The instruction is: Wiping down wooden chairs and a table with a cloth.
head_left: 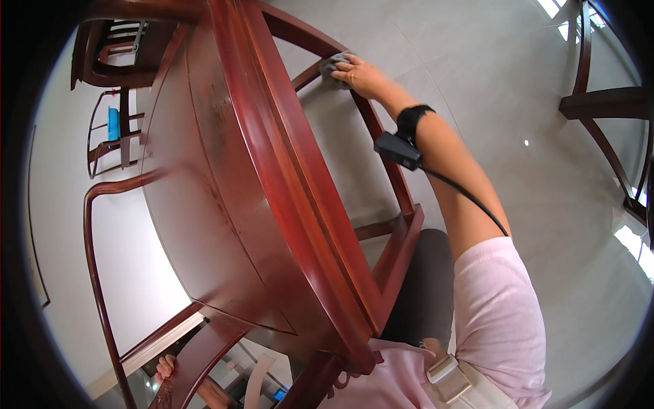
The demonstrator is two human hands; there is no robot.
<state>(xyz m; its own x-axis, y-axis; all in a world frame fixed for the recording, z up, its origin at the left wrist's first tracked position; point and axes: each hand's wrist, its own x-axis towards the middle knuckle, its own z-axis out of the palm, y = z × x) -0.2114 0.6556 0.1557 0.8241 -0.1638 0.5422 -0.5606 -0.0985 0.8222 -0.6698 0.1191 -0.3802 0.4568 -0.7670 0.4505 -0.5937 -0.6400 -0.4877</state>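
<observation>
A reddish-brown wooden chair (272, 170) is tipped in front of me, its broad seat panel (197, 184) turned to the left. Its legs and stretchers form an open frame on the right. My right hand (362, 76) reaches out to the far corner of that frame. Under its fingers a bunched grey cloth (334, 71) is pressed on the wood where a leg and a stretcher meet. At the lower left, my left hand (165, 368) has its fingers wrapped over the edge of the curved wooden back piece (204, 358). Wood hides part of the left forearm.
More dark wooden furniture stands at the right (606, 103) and upper left (129, 76). A blue object (113, 124) sits by a farther chair. My right forearm carries a black strapped device (398, 150) with a cable. Grey tiled floor (490, 88) spreads out to the right.
</observation>
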